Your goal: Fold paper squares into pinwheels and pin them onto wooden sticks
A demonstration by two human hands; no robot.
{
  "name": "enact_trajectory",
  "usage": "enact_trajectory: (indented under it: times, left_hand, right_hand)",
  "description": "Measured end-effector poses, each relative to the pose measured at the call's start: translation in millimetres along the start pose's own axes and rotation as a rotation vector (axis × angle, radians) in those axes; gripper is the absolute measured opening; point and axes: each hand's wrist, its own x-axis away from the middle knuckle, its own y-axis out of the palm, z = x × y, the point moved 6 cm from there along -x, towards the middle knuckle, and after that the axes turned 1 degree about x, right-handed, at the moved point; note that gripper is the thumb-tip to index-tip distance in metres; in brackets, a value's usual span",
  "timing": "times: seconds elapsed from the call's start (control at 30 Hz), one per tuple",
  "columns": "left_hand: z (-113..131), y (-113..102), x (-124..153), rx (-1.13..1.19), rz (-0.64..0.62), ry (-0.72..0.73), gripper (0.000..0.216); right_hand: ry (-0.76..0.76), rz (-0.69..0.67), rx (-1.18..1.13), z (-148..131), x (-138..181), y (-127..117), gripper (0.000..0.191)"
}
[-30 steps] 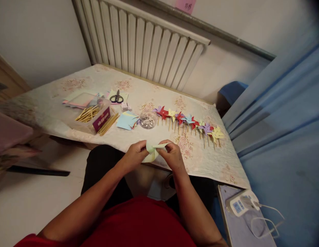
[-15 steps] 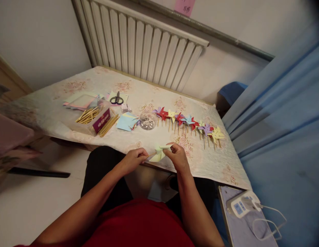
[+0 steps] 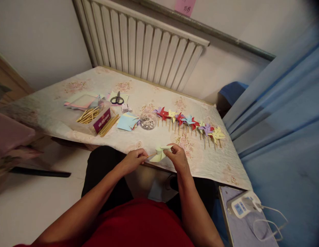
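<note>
A pale green paper pinwheel [image 3: 159,153] is held over the near edge of the flowered table [image 3: 154,92]. My left hand [image 3: 133,160] pinches its thin wooden stick [image 3: 150,155], which points toward the paper. My right hand [image 3: 178,157] is closed on the pinwheel's folded tips from the right. A row of several finished pinwheels [image 3: 190,122] in red, yellow, blue and purple lies on the table just beyond my hands.
A clear bowl of small shiny bits [image 3: 148,120] and blue paper squares [image 3: 126,121] sit behind my hands. Farther left are a box of wooden sticks [image 3: 94,117], loose sticks [image 3: 109,125], scissors [image 3: 116,100] and coloured sheets [image 3: 81,101]. A radiator [image 3: 146,44] backs the table; a power strip [image 3: 243,205] lies at lower right.
My hands have drawn apart a little. The left hand has slid off the paper onto the stick, and the pinwheel has shifted right with the right hand.
</note>
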Motion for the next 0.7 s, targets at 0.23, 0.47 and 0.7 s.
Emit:
enact_trajectory:
  times: [0.23,0.47,0.7]
  left_hand:
    - [-0.9,1.7,0.8,0.025,-0.01,-0.006,0.02]
    - [-3.9,1.3,-1.3,0.008,-0.01,0.007,0.019]
    - [-5.4,2.0,-1.8,0.024,-0.025,0.0,0.02]
  right_hand:
    - [-0.008,-0.014,0.008,1.1,1.2,1.5,0.023]
    - [0.015,-0.018,-0.004,1.3,1.9,4.1,0.022]
    - [0.034,-0.031,-0.019,2.0,2.7,6.4,0.022]
